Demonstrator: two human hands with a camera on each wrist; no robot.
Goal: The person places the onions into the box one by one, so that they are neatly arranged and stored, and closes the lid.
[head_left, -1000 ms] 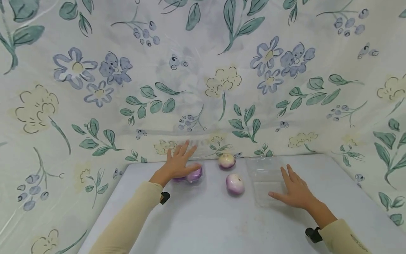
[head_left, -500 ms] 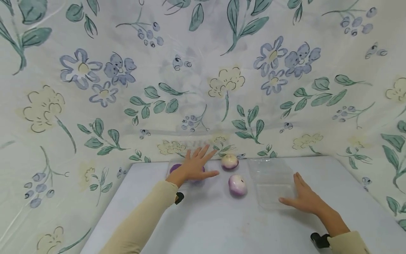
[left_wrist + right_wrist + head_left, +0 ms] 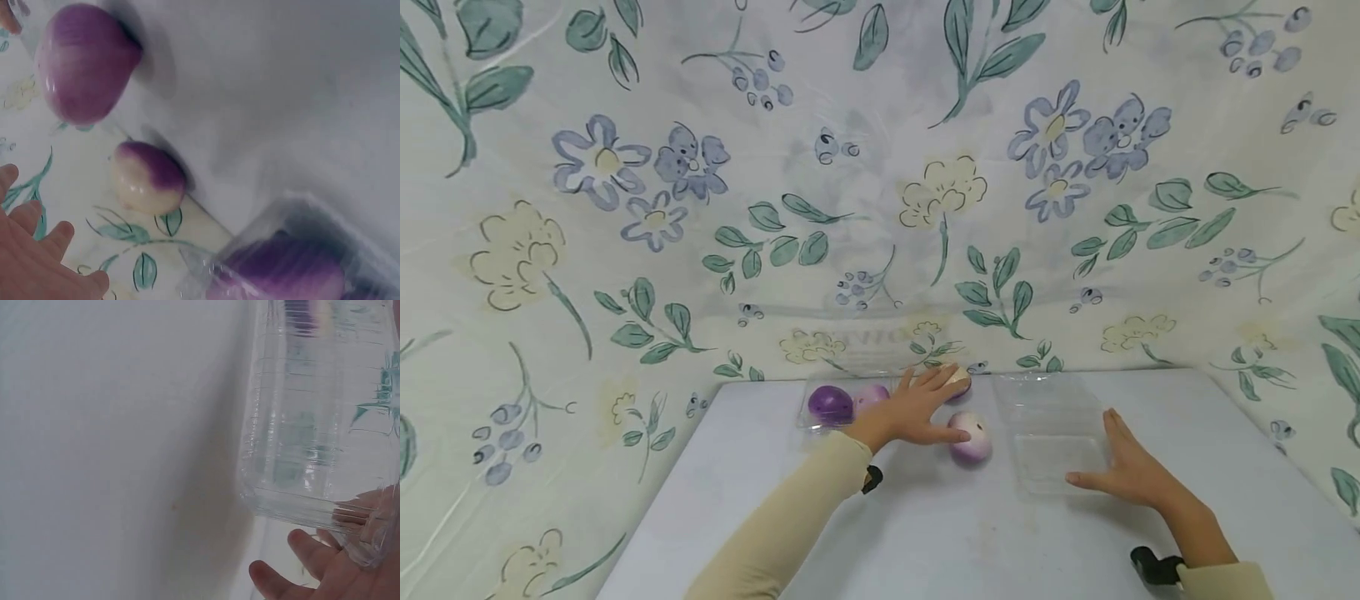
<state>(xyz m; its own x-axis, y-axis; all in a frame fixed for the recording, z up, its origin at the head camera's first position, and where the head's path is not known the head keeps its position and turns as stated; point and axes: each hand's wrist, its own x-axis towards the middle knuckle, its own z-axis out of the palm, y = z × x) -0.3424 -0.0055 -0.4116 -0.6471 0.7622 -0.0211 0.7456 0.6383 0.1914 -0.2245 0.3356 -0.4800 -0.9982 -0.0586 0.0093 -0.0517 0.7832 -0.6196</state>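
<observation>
Two purple-and-white onions lie on the white table: the nearer one (image 3: pixel 972 439) by the left thumb, and a paler one (image 3: pixel 959 383) partly hidden behind the fingers. Spread over them is the left hand (image 3: pixel 913 412), palm down, holding nothing; in the left wrist view both onions (image 3: pixel 87 65) show apart from the hand (image 3: pixel 40 253). An empty clear plastic container (image 3: pixel 1054 462) stands with its lid folded back. Beside its right edge is the right hand (image 3: pixel 1138 471), thumb and fingers apart; whether it touches the container (image 3: pixel 300 425) I cannot tell.
A second clear container (image 3: pixel 808 417) at the table's back left holds a dark purple onion (image 3: pixel 831 404) and a lighter one (image 3: pixel 872 397). Behind the table (image 3: pixel 925 533) hangs a floral sheet (image 3: pixel 865 183).
The left hand has moved right, from above the filled container to the loose onions, uncovering the onions inside. The right hand has shifted slightly to the container's right side. The view has turned slightly left.
</observation>
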